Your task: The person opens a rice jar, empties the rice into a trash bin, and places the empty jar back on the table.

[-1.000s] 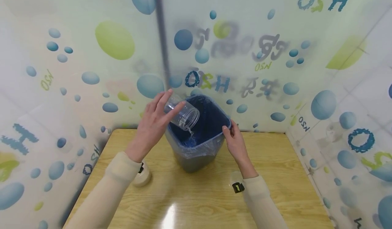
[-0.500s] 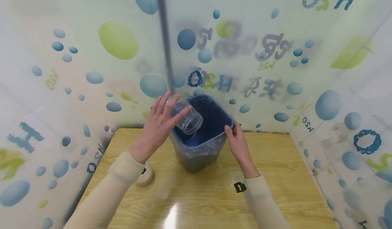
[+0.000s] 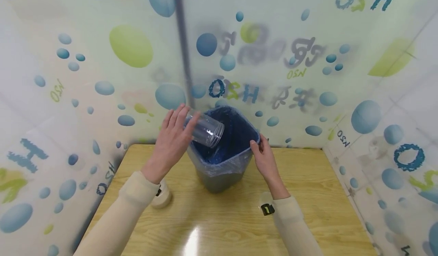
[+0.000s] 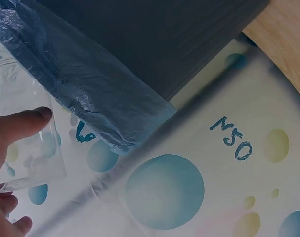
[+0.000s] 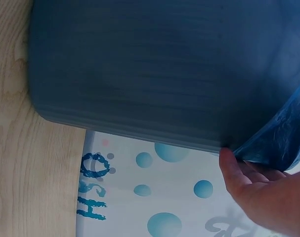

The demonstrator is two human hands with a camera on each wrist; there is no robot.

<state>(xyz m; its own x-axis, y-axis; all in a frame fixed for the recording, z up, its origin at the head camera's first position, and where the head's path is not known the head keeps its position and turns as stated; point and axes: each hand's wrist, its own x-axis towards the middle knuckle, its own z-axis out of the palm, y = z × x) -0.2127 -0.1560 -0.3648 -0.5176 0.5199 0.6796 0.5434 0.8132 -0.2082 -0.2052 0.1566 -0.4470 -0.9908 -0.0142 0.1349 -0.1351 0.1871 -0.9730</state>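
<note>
Tilt is changing at the left, where the left hand point(image 3: 169, 143) is gripping a clear, cylindrical, wide-mouthed jar point(image 3: 205, 130) over a grey, squarish, tapering bin point(image 3: 218, 182). Compared with a second ago, the jar is lying flatter, its mouth is pointing more to the right inside the bin's opening, and the pale trickle at its lip is no longer showing, which is suggesting that the pouring is at or near its end. Farther right, the right hand point(image 3: 267, 161) is holding the bin's right corner at the rim just as before, its thumb pressing on the near side. Among surfaces, from the left, a cream, thick-cuffed cloth sleeve point(image 3: 138, 193) is partly hiding a white, rounded object point(image 3: 162, 199) that is staying unidentifiable; the jar is glinting, ridges ringing its mouth, its glass or plastic make being impossible to tell; a thin, crinkled, blue plastic liner point(image 3: 228, 167) is folding down over the bin's smooth wall; and a yellowish, wood-grained table point(image 3: 304, 180) is carrying the bin.
</note>
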